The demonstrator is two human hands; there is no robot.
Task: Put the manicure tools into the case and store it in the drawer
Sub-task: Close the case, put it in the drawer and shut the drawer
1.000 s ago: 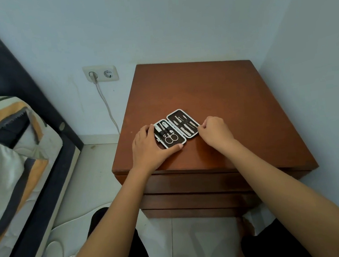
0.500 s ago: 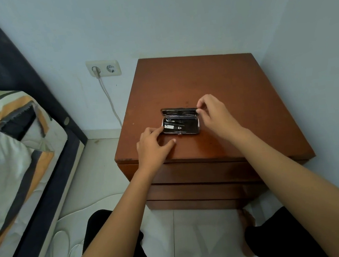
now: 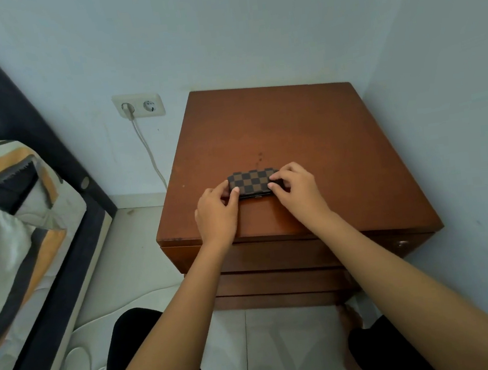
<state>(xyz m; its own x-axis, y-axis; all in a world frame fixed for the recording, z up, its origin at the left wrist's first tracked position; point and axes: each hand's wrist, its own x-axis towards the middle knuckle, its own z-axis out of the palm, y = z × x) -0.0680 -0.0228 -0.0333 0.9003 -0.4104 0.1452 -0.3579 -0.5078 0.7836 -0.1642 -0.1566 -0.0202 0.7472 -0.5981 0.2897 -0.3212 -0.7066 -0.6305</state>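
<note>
1. Two hands are seen on the case [image 3: 253,181], which is now folded shut, its brown-and-black chequered cover facing up; half a second ago the lid was standing partly raised, and a second ago both halves were lying open with the tools showing.
2. The case is laid flat on the wooden nightstand [image 3: 321,134], near the front edge and somewhat left of centre.
3. Its long axis is run left to right, roughly parallel to the nightstand's front edge; a thin metal rim is visible along the near long side.
4. The left end is pinched by the left hand [image 3: 217,214], thumb and fingertips curled onto the cover.
5. The right end is gripped by the right hand [image 3: 296,193], fingers bent over the top, thumb at the near edge.
6. The drawers [image 3: 274,255] below are seen closed.
7. A bed [image 3: 14,215] is seen at left, and a wall socket [image 3: 139,106] with a white cable [image 3: 149,152] plugged in.
</note>
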